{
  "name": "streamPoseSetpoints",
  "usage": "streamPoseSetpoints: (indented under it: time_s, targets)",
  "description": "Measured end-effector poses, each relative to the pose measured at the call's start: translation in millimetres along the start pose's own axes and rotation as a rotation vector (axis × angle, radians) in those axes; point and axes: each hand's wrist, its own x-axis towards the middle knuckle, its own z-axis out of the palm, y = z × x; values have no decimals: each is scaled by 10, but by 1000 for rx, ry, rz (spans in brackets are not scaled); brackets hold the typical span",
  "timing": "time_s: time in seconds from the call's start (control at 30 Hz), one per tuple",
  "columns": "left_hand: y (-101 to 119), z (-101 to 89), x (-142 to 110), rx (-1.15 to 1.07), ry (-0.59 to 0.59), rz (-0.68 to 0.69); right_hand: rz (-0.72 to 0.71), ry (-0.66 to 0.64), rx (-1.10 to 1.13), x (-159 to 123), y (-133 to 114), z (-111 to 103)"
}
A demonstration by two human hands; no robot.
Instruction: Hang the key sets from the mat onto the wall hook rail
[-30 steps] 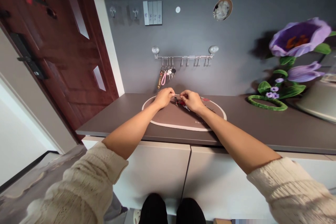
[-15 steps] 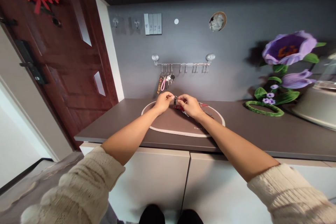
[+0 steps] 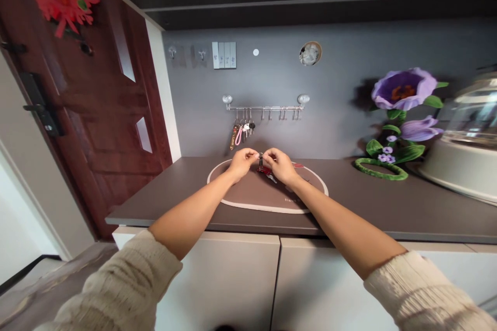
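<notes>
Brown mat (image 3: 248, 200): oval, pale-rimmed, on the countertop (image 3: 388, 207), bare surface on both sides.
Keys (image 3: 265, 168): small bunch with a red tag, held just above the mat.
Left hand (image 3: 243, 159): fingertips pinch the bunch.
Right hand (image 3: 280, 163): fingertips pinch it too.
Behind: hook rail (image 3: 264, 108) on the wall.

hands (image 3: 243, 162): 2 | purple flowers (image 3: 404, 88): 2 | mat (image 3: 248, 199): 1 | key rail (image 3: 265, 108): 1

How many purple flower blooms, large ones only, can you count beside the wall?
2. The big purple bloom stands highest at the right, against the grey wall; the smaller purple bloom lies just below it, above the green ring. Tiny blossoms excluded.
</notes>
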Motion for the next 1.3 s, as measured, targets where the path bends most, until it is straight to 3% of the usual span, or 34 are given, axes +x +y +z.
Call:
streamPoseSetpoints:
  time_s: [0.17, 0.4, 0.67, 0.93, 1.3]
  targets:
    - [-7, 9, 0, 11, -19, 47, -39, 23, -40, -15, -38, -51]
    - [-80, 13, 35, 133, 69, 65, -48, 80, 23, 2, -45, -109]
    - [-116, 21, 57, 238, 121, 81, 15, 116, 187, 264, -118, -138]
    - [-122, 23, 79, 294, 140, 121, 329, 223, 587, 764, -209, -82]
    - [-82, 21, 66, 349, 128, 133, 600, 362, 686, 1208, -265, -15]
